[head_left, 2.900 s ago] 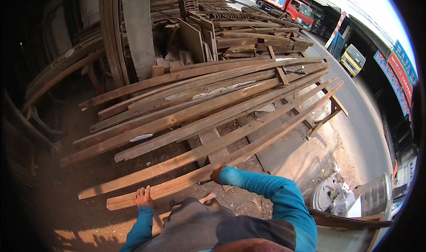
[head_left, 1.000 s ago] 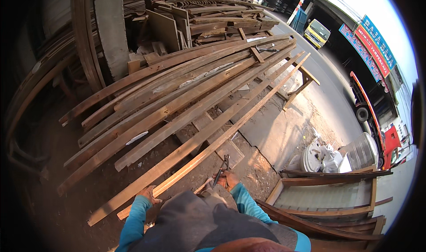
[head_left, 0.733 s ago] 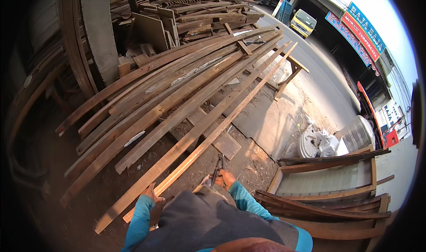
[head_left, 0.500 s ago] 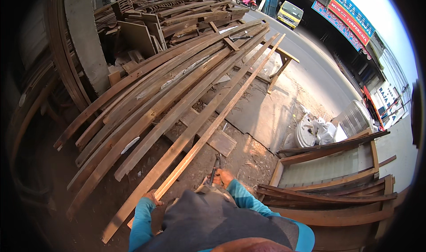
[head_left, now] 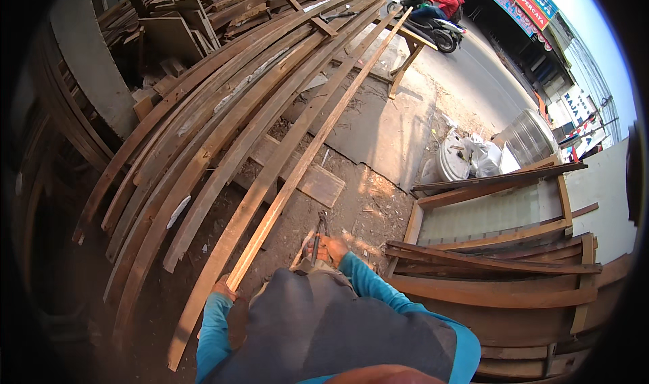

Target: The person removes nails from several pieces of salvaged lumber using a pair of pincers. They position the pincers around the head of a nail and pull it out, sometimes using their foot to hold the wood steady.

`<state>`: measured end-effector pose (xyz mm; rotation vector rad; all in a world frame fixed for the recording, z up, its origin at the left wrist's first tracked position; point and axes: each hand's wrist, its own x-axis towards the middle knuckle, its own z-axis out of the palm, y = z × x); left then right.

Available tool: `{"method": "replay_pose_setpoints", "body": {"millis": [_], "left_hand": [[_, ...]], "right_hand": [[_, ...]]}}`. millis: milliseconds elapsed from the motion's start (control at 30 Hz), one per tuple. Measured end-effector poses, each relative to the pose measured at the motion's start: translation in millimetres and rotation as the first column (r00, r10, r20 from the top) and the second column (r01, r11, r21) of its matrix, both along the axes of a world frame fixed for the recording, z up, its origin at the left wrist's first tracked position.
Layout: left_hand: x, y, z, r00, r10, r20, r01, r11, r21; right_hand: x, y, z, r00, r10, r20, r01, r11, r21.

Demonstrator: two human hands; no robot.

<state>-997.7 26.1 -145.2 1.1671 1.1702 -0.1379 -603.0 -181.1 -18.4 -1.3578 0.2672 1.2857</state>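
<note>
Planks of long, thin timber are what both hands are busy with. The left hand (head_left: 223,288) is closed around the near end of a narrow wooden strip (head_left: 318,124), which runs away from the person up and to the right, lying over the stack and ending far off near a sawhorse (head_left: 405,53). The right hand (head_left: 331,247) is wrapped around the handles of a pair of pliers or pincers (head_left: 318,230); the tool's head points away, toward the dirt, and whether it bites on anything I cannot tell.

Just left of the strip lies a broader plank (head_left: 257,195), and beyond that the rest of the curved pile of boards (head_left: 182,140) fans out to the far left. A short flat offcut (head_left: 314,180) sits on the ground just right of the strip. To the right stand wooden frames (head_left: 500,249) leaning in a stack, and farther off white sacks (head_left: 473,157) beside a clear drum. A rider on a motorcycle (head_left: 433,19) passes on the far road.

Risk, as I judge it: the strip is long and held only at one end, so lifting or twisting it could make the far end swing, slide off the pile or knock the sawhorse. Splinters or hidden nails could catch the bare left palm, and the tool could slip.
</note>
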Motion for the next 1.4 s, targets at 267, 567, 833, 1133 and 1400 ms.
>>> {"method": "replay_pose_setpoints", "body": {"millis": [267, 567, 833, 1133, 1400], "left_hand": [[32.7, -6.9, 103.5, 0.844, -0.312, -0.436, 0.533, 0.58, 0.617], [53.1, -34.2, 129.0, 0.737, -0.236, -0.634, 0.59, 0.682, 0.433], [45.4, -53.5, 116.6, 0.749, -0.135, -0.649, 0.601, 0.552, 0.578], [44.1, -50.4, 122.8, 0.791, -0.074, -0.607, 0.541, 0.548, 0.638], [52.5, -63.4, 104.2, 0.842, -0.031, -0.538, 0.487, 0.471, 0.736]], "right_hand": [[-9.0, 15.2, 49.0, 0.948, 0.286, 0.142, -0.299, 0.951, 0.081], [-14.2, 46.1, 80.7, 0.705, 0.66, 0.261, -0.613, 0.751, -0.245], [12.1, 49.6, 71.3, 0.223, 0.907, 0.358, -0.767, 0.39, -0.51], [19.4, 67.4, 79.4, 0.034, 0.938, 0.346, -0.728, 0.261, -0.634], [53.6, 80.0, 80.1, -0.342, 0.852, 0.396, -0.664, 0.079, -0.743]]}}
